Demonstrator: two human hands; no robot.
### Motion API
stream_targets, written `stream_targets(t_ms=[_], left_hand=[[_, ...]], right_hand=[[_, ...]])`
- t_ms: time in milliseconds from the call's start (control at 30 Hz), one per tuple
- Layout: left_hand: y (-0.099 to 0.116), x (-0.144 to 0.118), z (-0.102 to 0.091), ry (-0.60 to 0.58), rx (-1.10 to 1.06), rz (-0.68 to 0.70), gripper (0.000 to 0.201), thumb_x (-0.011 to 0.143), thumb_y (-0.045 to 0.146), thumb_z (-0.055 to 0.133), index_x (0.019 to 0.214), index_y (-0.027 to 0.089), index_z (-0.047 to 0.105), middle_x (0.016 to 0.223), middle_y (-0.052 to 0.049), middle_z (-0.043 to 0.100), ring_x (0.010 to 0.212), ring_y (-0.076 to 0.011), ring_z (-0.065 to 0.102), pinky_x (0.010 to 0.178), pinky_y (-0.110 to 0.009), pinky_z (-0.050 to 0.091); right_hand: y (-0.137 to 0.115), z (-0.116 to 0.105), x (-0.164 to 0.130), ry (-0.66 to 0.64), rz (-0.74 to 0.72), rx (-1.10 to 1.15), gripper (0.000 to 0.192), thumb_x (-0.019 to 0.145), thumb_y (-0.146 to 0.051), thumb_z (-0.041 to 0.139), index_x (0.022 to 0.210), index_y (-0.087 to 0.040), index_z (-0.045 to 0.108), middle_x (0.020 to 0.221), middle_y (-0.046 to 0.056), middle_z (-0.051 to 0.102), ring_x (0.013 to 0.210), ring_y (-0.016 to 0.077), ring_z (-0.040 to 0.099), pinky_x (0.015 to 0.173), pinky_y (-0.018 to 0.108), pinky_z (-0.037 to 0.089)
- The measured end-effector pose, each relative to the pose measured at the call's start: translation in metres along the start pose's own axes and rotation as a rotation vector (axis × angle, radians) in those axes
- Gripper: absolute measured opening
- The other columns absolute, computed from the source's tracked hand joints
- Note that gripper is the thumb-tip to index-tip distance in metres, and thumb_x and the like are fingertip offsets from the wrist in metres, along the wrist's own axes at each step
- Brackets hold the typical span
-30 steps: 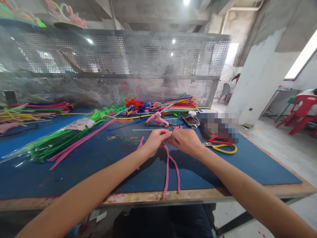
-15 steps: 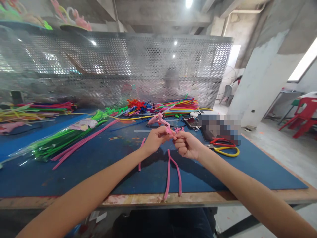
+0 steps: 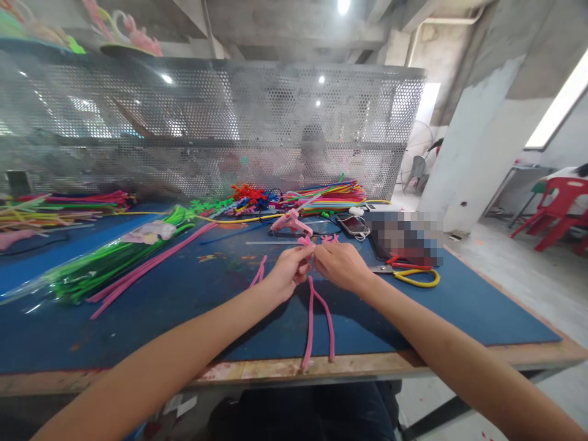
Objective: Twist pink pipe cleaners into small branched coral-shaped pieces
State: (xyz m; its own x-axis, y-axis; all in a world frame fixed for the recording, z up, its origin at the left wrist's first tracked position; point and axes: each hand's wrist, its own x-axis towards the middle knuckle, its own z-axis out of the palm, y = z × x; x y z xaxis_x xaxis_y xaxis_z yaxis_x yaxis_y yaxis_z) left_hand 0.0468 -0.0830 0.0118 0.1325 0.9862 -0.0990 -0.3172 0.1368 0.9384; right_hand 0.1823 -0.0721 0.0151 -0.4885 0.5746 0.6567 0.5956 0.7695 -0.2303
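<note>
Fingertips of my left hand (image 3: 290,269) and my right hand (image 3: 343,266) meet over the middle of the mat, both pinched on a small pink pipe cleaner piece (image 3: 305,241). Most of that piece is hidden by the fingers. Just beyond my hands lies a pink glue gun (image 3: 291,223), with a pale glue stick (image 3: 266,243) to its left. Another bent pink piece (image 3: 329,238) rests behind my right hand. Nearer to me, a folded pink pipe cleaner (image 3: 311,324) spreads into two legs on the mat. A second pink pipe cleaner (image 3: 260,271) lies beside my left wrist.
Yellow-and-red-handled scissors (image 3: 416,277) and a phone (image 3: 353,225) lie to the right. A bag of green pipe cleaners (image 3: 114,263) and long pink ones (image 3: 151,269) lie left. Coloured bundles (image 3: 326,199) sit at the back, before a perforated metal screen (image 3: 275,122).
My right hand has turned, its back now facing up, and my left hand has dropped slightly with its fingers curled more. The view has shifted a little. The pink piece stays between the fingertips.
</note>
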Motion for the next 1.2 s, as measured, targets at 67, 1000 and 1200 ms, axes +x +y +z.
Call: stream_targets(t_ms=[67,1000,1200], left_hand=[[0.000,0.004,-0.003,-0.046,-0.012,0.069,0.033,0.054,0.035,0.077,0.064,0.015,0.053,0.048,0.008,0.037,0.038,-0.0015,0.028,0.037,-0.016,0.013],[-0.001,0.013,-0.007,-0.189,-0.118,0.221,0.026,0.056,0.030,0.078,0.071,0.014,0.065,0.063,0.001,0.059,0.062,-0.0082,0.052,0.058,-0.020,0.038],[0.000,0.010,-0.005,-0.104,-0.061,0.228,0.025,0.055,0.028,0.077,0.058,0.013,0.057,0.058,0.004,0.054,0.058,-0.0071,0.047,0.062,-0.022,0.036]], right_hand=[[-0.001,0.000,0.003,0.058,0.258,0.356,0.019,0.073,-0.017,0.048,0.055,-0.018,0.042,0.050,-0.004,0.039,0.044,0.0077,0.033,0.044,0.021,0.024],[0.001,0.000,0.010,-0.407,0.748,1.535,0.017,0.073,-0.028,0.045,0.060,-0.020,0.037,0.042,-0.013,0.013,0.037,0.0048,0.006,0.032,0.016,0.010],[-0.004,0.005,0.001,-0.048,0.451,0.795,0.017,0.075,-0.025,0.046,0.060,-0.019,0.040,0.046,-0.008,0.028,0.041,0.0065,0.025,0.040,0.019,0.021]])
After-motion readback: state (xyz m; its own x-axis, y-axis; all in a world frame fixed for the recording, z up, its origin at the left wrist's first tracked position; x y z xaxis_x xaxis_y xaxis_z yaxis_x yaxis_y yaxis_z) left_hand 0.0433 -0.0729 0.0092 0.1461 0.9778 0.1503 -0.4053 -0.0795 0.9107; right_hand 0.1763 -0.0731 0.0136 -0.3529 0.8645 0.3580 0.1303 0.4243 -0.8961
